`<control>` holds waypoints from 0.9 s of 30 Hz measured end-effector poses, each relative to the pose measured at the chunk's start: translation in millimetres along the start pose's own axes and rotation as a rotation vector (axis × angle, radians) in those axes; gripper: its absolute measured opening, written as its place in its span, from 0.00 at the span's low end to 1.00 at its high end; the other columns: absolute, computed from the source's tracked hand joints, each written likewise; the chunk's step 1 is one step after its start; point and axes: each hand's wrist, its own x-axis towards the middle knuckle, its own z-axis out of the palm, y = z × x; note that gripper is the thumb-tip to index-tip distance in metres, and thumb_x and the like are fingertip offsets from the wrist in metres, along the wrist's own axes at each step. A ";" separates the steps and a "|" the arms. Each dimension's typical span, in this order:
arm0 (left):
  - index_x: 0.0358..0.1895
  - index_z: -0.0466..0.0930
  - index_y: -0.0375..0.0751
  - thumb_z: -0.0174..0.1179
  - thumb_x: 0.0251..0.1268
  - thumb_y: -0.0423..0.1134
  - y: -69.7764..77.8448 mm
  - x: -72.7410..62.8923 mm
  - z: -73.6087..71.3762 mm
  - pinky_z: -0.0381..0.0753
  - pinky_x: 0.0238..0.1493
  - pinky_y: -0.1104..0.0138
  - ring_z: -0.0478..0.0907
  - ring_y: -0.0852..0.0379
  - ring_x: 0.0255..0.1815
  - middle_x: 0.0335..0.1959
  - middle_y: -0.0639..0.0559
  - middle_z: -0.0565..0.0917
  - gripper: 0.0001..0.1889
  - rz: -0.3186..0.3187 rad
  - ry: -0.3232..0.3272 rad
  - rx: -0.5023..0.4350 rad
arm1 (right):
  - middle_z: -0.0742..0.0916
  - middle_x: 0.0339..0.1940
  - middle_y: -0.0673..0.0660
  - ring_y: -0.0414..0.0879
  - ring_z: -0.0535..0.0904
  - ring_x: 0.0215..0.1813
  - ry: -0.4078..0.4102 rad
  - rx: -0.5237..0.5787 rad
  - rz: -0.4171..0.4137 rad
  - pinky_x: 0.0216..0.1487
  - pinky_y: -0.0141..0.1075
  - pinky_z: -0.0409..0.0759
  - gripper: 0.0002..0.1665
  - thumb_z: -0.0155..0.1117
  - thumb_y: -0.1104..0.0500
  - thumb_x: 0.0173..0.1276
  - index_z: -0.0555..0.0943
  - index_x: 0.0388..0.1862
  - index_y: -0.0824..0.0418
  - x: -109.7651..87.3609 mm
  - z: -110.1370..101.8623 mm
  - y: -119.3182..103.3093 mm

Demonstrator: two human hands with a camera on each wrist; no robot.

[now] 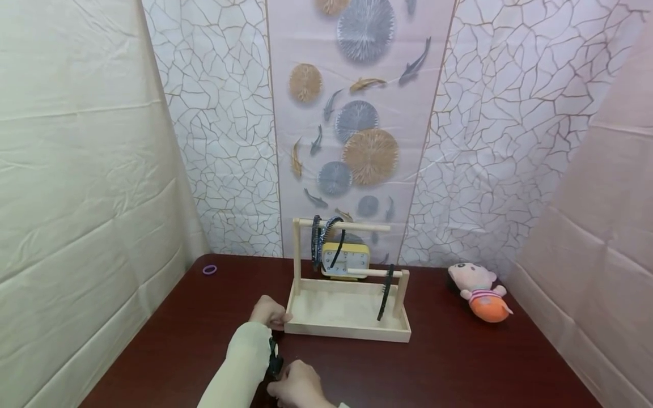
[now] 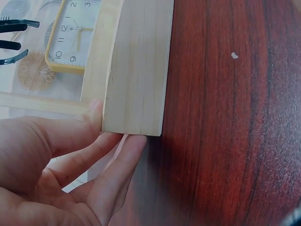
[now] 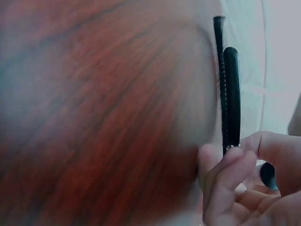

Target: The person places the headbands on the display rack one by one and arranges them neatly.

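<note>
My left hand (image 1: 269, 311) grips the near left corner of a pale wooden stand (image 1: 352, 332), a shallow tray with two posts and two bars. In the left wrist view, the thumb lies at the rim and the fingertips (image 2: 136, 142) meet the tray's end. Close to the table's near side, my right hand (image 1: 298, 385) holds a black headband (image 3: 232, 94), its two arms pointing away from the fingers. Dark, partly glittery headbands (image 1: 316, 243) hang from the upper bar. Over the lower bar hangs another black headband (image 1: 386, 292), reaching down into the tray.
Behind the stand is a yellow-framed clock (image 1: 368, 255). A plush toy (image 1: 482, 292) in orange lies at the right of the dark red table (image 1: 459, 362). Far left on the tabletop is a small purple ring (image 1: 210, 270). Patterned cloth hangs behind, with plain cloth at both sides.
</note>
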 end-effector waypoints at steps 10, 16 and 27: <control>0.30 0.81 0.26 0.68 0.52 0.28 -1.7 3.8 -1.7 0.68 0.18 0.71 0.76 0.58 0.15 0.21 0.41 0.82 0.07 -0.012 0.000 0.027 | 0.83 0.19 0.49 0.37 0.77 0.23 -0.201 0.229 0.073 0.29 0.31 0.77 0.03 0.64 0.64 0.55 0.84 0.25 0.63 -4.6 -26.9 26.8; 0.28 0.79 0.28 0.68 0.52 0.28 -0.7 4.2 -2.4 0.68 0.18 0.72 0.78 0.59 0.16 0.22 0.42 0.81 0.07 -0.001 -0.009 0.039 | 0.87 0.24 0.54 0.39 0.83 0.27 -0.253 0.317 0.089 0.35 0.34 0.83 0.08 0.64 0.65 0.63 0.86 0.34 0.71 -10.7 -47.1 33.4; 0.33 0.81 0.24 0.70 0.53 0.30 -1.5 2.7 -3.9 0.78 0.24 0.69 0.82 0.55 0.20 0.25 0.40 0.82 0.10 -0.004 -0.019 0.015 | 0.85 0.23 0.55 0.38 0.82 0.22 -0.089 0.368 0.005 0.29 0.33 0.84 0.07 0.62 0.69 0.64 0.82 0.34 0.75 -27.9 -74.7 38.3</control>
